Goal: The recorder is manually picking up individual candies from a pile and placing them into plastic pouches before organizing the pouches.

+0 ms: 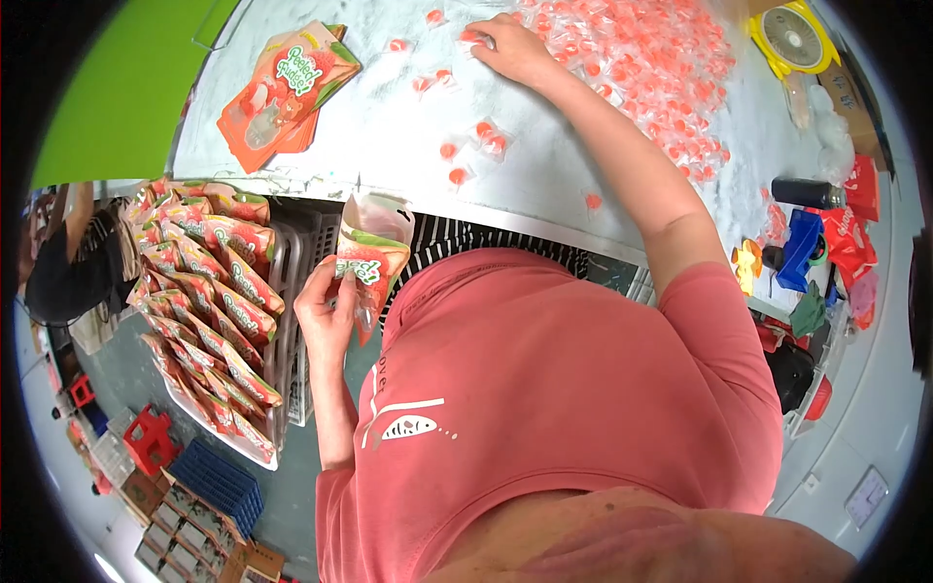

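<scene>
1 pouch (pixel 380 249) in L hand (pixel 325 304)

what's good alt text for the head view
A person's left hand holds a red pouch beside a white basket of pouches; the right hand touches a wrapped orange-red candy on a white tabletop, beside a candy heap.

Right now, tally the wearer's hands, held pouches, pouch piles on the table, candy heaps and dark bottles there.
Left hand and right hand: 2
Held pouch: 1
Pouch pile: 1
Candy heap: 1
Dark bottle: 1
Total: 6
</scene>
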Demonstrator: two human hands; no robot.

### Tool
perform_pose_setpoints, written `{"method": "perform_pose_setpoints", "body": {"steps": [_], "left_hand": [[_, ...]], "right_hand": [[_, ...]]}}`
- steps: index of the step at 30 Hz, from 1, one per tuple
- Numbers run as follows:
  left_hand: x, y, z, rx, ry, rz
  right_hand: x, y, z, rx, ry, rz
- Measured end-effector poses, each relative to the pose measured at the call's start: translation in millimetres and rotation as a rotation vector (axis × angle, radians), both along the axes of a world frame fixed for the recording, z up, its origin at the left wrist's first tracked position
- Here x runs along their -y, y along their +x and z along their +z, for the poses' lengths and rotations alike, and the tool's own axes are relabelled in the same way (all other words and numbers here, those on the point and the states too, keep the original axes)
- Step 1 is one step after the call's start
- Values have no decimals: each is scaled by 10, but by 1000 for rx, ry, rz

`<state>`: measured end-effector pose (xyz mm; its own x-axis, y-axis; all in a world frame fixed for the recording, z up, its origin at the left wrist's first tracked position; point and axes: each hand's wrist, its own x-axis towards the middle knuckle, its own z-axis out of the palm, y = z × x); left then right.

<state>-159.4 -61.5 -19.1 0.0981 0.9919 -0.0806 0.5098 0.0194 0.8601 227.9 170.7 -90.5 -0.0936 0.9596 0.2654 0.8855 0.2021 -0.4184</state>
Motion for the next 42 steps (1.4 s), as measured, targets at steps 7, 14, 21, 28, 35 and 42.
{"method": "perform_pose_setpoints", "body": {"steps": [7, 14, 21, 28, 35, 42], "left_hand": [[58, -57, -87, 5, -14, 45], [8, 14, -53, 36, -20, 27], [92, -83, -59, -18, 8, 30], [84, -85, -49, -28, -4, 44], [130, -79, -30, -24, -46, 44], [40, -23, -96, -25, 24, -3]], "right_hand": [[254, -164, 197, -129, -114, 141], [265, -577, 284, -27, -207, 34], [-64, -569, 305, -143, 19, -14], [-452, -282, 138, 8, -64, 16], [431, -65, 59, -9, -64, 19], [1456, -677, 57, -119, 139, 132]]}}
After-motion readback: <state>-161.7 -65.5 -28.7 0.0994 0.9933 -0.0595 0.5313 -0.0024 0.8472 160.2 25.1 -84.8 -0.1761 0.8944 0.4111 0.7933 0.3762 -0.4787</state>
